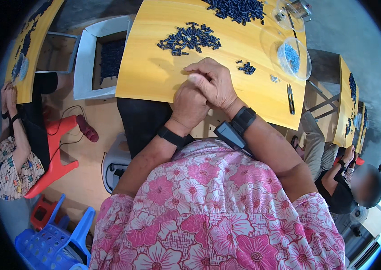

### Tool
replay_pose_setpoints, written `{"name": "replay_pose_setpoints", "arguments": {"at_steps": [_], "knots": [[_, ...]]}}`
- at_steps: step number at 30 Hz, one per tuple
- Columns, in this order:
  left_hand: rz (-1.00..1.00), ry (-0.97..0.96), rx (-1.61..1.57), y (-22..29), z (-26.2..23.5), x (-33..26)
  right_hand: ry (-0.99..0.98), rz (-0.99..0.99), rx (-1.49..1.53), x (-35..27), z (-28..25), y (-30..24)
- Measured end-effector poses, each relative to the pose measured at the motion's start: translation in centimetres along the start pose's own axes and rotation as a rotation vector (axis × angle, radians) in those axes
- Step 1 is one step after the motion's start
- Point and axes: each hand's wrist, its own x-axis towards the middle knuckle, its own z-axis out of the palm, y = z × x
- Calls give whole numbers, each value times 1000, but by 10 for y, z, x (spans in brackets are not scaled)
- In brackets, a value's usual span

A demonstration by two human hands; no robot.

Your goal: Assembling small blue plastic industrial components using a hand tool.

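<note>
My right hand (217, 82) lies over my left hand (189, 104), the two pressed together at the front edge of the yellow table (143, 74). Both look closed with curled fingers; whatever they may hold is hidden. Just beyond them is a loose pile of small dark cylindrical parts (190, 38). A smaller cluster of the same parts (246, 68) sits right of my hands, with a few tiny silvery pieces (274, 78) farther right. Dark-handled thread snips (291, 99) rest near the table's right edge, apart from my hands.
A clear tub of blue bits (292, 58) stands at the right edge, and a larger dark heap (237, 10) at the far side. Left of the table is a white box with dark parts (86, 67). Seated people work on both sides; red (55, 157) and blue (49, 243) plastic seats stand left.
</note>
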Motion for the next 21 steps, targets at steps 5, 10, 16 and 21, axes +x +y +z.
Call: {"name": "replay_pose_setpoints", "arguments": {"at_steps": [5, 10, 16, 21], "knots": [[99, -140, -5, 9, -13, 11, 115, 430, 706, -8, -23, 14], [-4, -112, -110, 12, -18, 7, 168, 452, 841, -46, -41, 4], [-174, -137, -361, 24, -22, -2, 125, 558, 649, -80, -43, -14], [-440, -221, -765, 35, -19, -10, 120, 493, 625, -89, -41, -17]]}}
